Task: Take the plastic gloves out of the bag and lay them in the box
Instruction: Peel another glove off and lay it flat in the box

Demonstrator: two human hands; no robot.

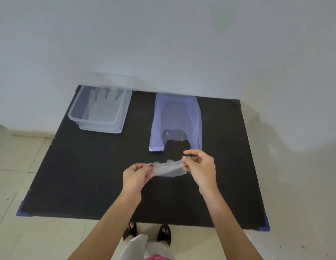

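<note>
A thin clear plastic glove (pixel 168 168) is stretched between my two hands above the middle of the black mat. My left hand (pixel 135 177) pinches its left end and my right hand (pixel 199 168) pinches its right end. Just beyond my hands a pale blue plastic bag (pixel 175 117) lies flat, handles toward me, with more clear plastic showing at its mouth. A clear plastic box (pixel 75 109) stands at the mat's far left corner, and a clear glove (pixel 102 107) lies spread inside it.
The black mat (pixel 84 175) covers a low surface against a white wall, with blue corner pieces at its near edge. Pale floor tiles lie to the left and in front. My feet in dark sandals stand at the near edge.
</note>
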